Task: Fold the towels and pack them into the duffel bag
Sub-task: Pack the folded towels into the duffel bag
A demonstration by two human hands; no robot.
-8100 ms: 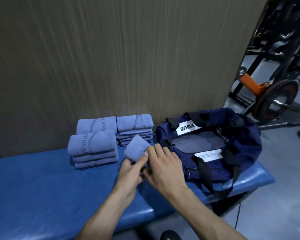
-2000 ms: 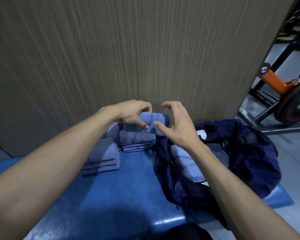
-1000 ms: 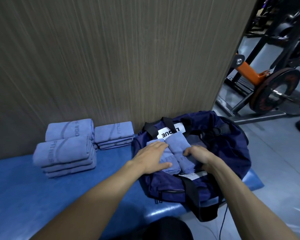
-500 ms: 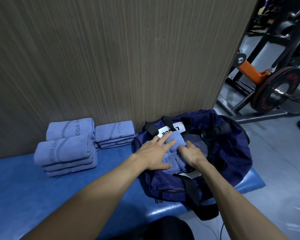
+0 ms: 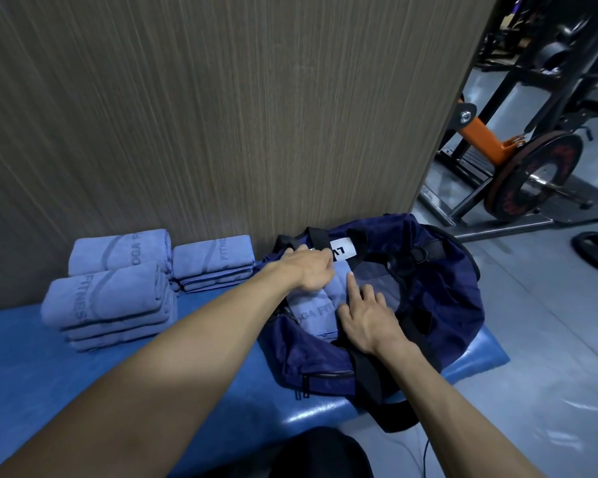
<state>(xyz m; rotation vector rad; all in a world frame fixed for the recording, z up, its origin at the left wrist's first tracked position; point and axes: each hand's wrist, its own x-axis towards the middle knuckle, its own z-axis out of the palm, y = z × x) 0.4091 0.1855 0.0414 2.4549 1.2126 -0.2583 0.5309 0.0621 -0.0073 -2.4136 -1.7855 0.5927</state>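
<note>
Towels [image 5: 316,305] under left hand [image 5: 308,270]

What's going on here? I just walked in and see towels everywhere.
A person is packing folded towels into a navy duffel bag that sits open on a blue bench. Both hands are in the bag's opening: the left hand rests on the packed towels, and the right hand touches them with its index finger stretched out. Three stacks of folded towels wait on the bench left of the bag, against the wall.
</note>
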